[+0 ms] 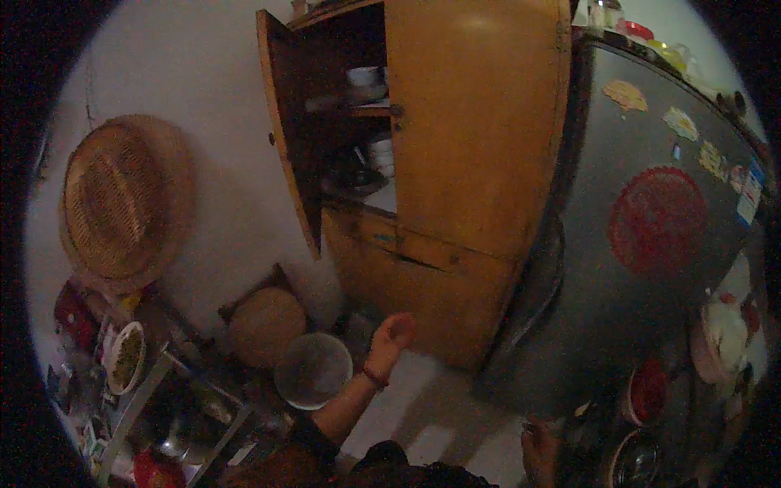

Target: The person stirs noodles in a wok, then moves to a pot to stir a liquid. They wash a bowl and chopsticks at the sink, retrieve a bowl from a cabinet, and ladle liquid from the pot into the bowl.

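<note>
My left hand reaches forward, low in front of a wooden cupboard. A dark band circles its wrist. Its fingers look curled but are blurred, and I make out nothing held in them. The cupboard's left door stands open, showing stacked white bowls and a dark pan or dish on its shelves. My right hand is low at the bottom, beside the grey refrigerator; its grip is unclear in the dim light. Beside my left forearm is a pale round basin or lid.
A woven straw hat hangs on the left wall. Below it are an oval dish of greenish food and a metal-framed stand. A round brown board or stool top sits near the wall. At right stands a red bowl.
</note>
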Demonstrator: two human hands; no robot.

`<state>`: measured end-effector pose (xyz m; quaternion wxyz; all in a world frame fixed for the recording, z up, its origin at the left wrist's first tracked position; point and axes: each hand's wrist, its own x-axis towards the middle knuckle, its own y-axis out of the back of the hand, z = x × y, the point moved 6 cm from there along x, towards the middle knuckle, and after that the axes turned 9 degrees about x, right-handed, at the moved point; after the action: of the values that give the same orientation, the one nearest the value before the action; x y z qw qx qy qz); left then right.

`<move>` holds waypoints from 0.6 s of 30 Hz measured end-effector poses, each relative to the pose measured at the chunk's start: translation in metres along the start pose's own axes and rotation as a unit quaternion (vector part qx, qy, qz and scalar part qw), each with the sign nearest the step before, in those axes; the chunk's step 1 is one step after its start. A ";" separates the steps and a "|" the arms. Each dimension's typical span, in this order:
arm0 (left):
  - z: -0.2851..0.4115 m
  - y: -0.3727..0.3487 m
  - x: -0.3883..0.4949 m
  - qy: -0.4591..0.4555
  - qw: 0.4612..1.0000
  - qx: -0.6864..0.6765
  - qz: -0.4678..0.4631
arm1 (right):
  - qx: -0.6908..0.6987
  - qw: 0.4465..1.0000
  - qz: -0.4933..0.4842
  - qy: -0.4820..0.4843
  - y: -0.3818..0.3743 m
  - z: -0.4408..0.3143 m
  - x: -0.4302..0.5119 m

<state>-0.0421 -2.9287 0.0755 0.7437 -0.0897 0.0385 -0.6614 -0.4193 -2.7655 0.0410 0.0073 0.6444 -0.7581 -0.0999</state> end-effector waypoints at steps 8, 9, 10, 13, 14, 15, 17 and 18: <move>0.018 0.096 0.202 -0.134 0.948 0.281 0.063 | -0.010 0.997 -0.002 0.080 -0.103 -0.055 0.059; 0.015 0.104 0.233 -0.136 0.976 0.163 0.046 | -0.010 0.997 0.010 0.077 -0.115 -0.059 0.066; 0.017 0.110 0.265 -0.135 0.989 0.046 0.029 | -0.008 0.997 0.020 0.074 -0.126 -0.065 0.074; 0.018 0.120 0.344 -0.102 0.991 -0.009 0.081 | -0.015 0.997 0.038 0.062 -0.155 -0.077 0.093; 0.018 0.129 0.358 -0.107 0.991 0.020 0.084 | -0.019 0.997 0.045 0.060 -0.166 -0.078 0.096; 0.018 0.137 0.373 -0.112 0.989 0.049 0.087 | -0.018 0.997 0.054 0.056 -0.179 -0.077 0.098; 0.026 0.139 0.393 -0.171 0.980 0.098 0.044 | -0.016 0.996 0.072 0.055 -0.198 -0.077 0.096; 0.024 0.141 0.400 -0.195 0.973 0.121 0.026 | -0.018 0.995 0.078 0.052 -0.205 -0.077 0.096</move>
<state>0.1487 -3.3080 0.0975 0.7593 -0.1251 -0.1849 -0.6113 -0.2244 -2.9015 0.0723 0.0664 0.5872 -0.8028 -0.0794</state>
